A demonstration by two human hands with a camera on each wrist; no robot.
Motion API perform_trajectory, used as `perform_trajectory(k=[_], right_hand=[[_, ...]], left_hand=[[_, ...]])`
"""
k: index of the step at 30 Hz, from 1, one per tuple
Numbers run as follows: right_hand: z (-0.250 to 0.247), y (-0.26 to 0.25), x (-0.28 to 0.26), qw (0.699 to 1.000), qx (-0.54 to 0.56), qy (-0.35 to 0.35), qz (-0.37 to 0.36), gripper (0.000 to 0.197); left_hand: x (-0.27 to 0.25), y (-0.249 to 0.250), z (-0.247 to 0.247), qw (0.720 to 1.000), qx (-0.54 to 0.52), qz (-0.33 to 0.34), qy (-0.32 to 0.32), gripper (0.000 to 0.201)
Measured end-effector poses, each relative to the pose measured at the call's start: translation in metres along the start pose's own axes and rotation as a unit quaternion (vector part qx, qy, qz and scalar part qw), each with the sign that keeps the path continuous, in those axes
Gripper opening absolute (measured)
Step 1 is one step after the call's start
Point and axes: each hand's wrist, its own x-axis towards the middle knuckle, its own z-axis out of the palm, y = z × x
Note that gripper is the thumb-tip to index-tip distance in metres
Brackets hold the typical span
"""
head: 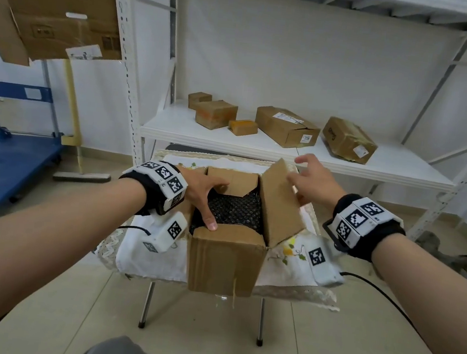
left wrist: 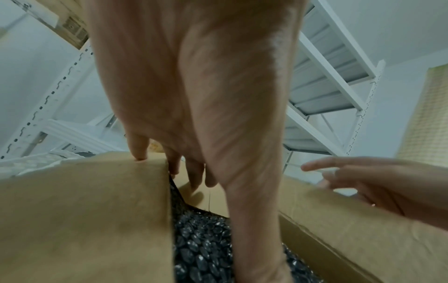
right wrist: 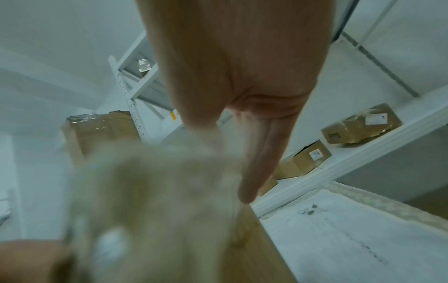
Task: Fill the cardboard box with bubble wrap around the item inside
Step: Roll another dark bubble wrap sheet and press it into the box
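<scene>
A brown cardboard box [head: 226, 262] stands on a small table with its flaps partly up. Dark bubble wrap [head: 237, 210] fills the opening, and the item beneath it is hidden. My left hand [head: 207, 200] spans the opening, with straight fingers on the far flap [head: 232, 178] and the thumb on the near flap [head: 229, 232]. My right hand [head: 307, 178] lies with spread fingers against the outside of the raised right flap [head: 278, 204]. The left wrist view shows the left hand [left wrist: 194, 162], bubble wrap [left wrist: 201, 249] and the right hand [left wrist: 375, 183]. The right wrist view is blurred.
A white embroidered cloth [head: 154, 258] covers the table. Behind it, a white shelf [head: 286, 153] carries several closed cardboard boxes [head: 286, 127]. A blue trolley [head: 5, 170] and a broom [head: 74, 119] stand at the left. A large cardboard sheet [head: 57, 5] hangs at the upper left.
</scene>
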Motion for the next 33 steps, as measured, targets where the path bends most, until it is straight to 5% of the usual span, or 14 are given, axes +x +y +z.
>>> perform_trajectory(k=[3,7,14,18,22,25,28,33], right_hand=[[0.011,-0.012,-0.005,0.997,0.039,-0.044,-0.050,0.029],[0.040,-0.011,-0.009,0.965,-0.160,-0.157,-0.137,0.048],[0.051,-0.017,-0.011,0.940,-0.244,-0.207,-0.116,0.061],[0.053,-0.031,-0.012,0.930,-0.276,-0.212,-0.115,0.059],[0.053,-0.037,-0.014,0.928,-0.284,-0.212,-0.112,0.058],[0.049,-0.036,-0.016,0.934,-0.272,-0.207,-0.105,0.057],[0.049,-0.035,-0.018,0.941,-0.253,-0.203,-0.098,0.056],[0.049,-0.031,-0.021,0.948,-0.228,-0.201,-0.090,0.057]], left_hand=[[-0.001,0.001,0.002,1.000,-0.008,-0.001,0.005,0.122],[0.000,-0.001,0.002,1.000,-0.006,-0.013,0.015,0.126],[0.004,-0.003,0.007,0.998,-0.007,0.004,0.068,0.124],[0.005,-0.012,0.014,0.979,-0.096,-0.104,0.145,0.140],[-0.004,-0.013,0.004,0.949,-0.159,-0.180,0.203,0.119],[-0.014,-0.008,-0.018,0.928,-0.197,-0.156,0.277,0.094],[-0.024,0.006,-0.031,0.918,-0.317,-0.066,0.227,0.081],[-0.018,0.025,-0.005,0.975,-0.164,-0.021,0.150,0.062]])
